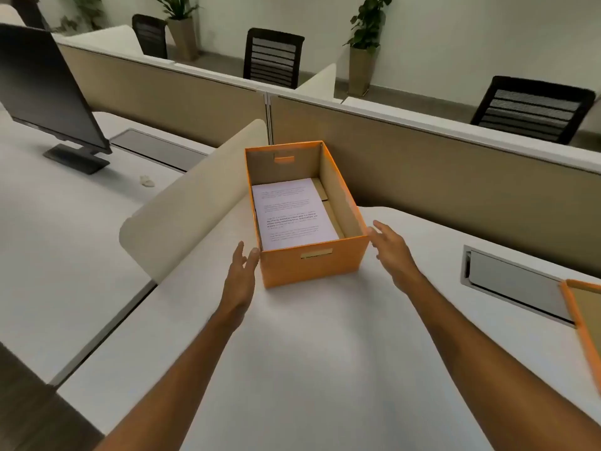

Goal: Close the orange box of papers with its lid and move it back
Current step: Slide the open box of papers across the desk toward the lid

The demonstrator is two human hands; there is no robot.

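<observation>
**Open orange box, a hand at each side**

Orange box (312, 265) on the white desk (292, 369), near the far edge, close to the tan divider wall (439, 177). No lid on top. Inside, a stack of white papers (292, 213) with printed lines, lying flat on the left part of the box floor; bare brown cardboard showing to the right of the stack. A handle slot in the near wall and one in the far wall.

Left hand (240, 275) at the near left corner of the box, fingers spread apart, fingertips right at the orange wall or just touching it; hard to tell which. Right hand (393, 252) just beside the near right corner, fingers also spread, holding nothing. Both arms stretched forward over the desk.

Orange lid (585, 323) far off to the right, at the picture's edge, brown inside facing up, only partly seen, well apart from the box.

Off to the left, a curved cream panel (182, 209) beside the box, and a dark monitor (48, 92) on the next desk. Black chairs (271, 56) and potted plants (367, 34) behind the divider.
</observation>
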